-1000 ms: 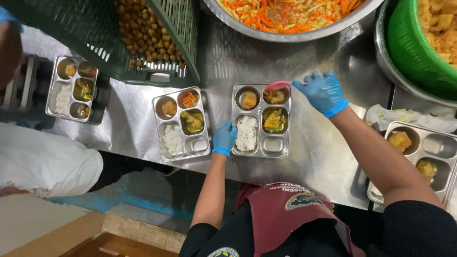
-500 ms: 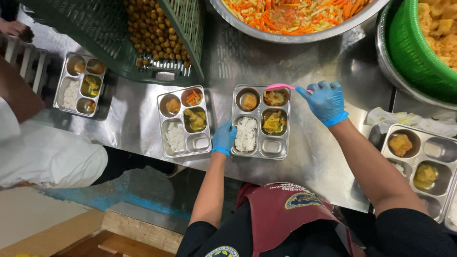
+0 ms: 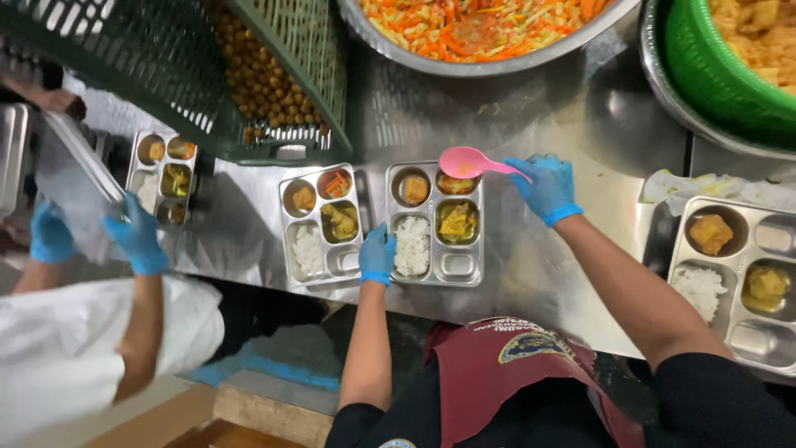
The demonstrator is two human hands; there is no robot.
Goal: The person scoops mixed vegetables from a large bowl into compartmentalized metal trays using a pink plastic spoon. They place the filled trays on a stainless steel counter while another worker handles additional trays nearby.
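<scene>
The tray [image 3: 434, 224] in hand is a steel rectangle with five wells: white rice in the big lower-left one, a yellow curry piece at right centre, a brown fried piece top left, orange-yellow vegetables top right, and the small lower-right well bare. It lies flat on the surface [image 3: 547, 274], near its front edge. The left hand [image 3: 377, 255], blue-gloved, has its grip clamped on the tray's left rim, in the narrow gap beside a second tray [image 3: 321, 224] that lies just to the left, almost touching. The right hand [image 3: 547, 187], also gloved, has its grip closed on the handle of a pink spoon [image 3: 466, 162], whose bowl hangs over the top right well.

Room is tight behind: a green crate [image 3: 298, 91] of brown balls overhangs the second tray's back edge, and a big steel bowl [image 3: 464, 58] of shredded orange and yellow vegetables sits just beyond the tray. To the right, bare steel lies between the tray and a third tray [image 3: 734, 274]. A green basket [image 3: 721, 75] of yellow food stands at the far right corner. At left, another person's gloved hands [image 3: 137, 236] hold a steel lid near a fourth tray [image 3: 162, 178], well apart.
</scene>
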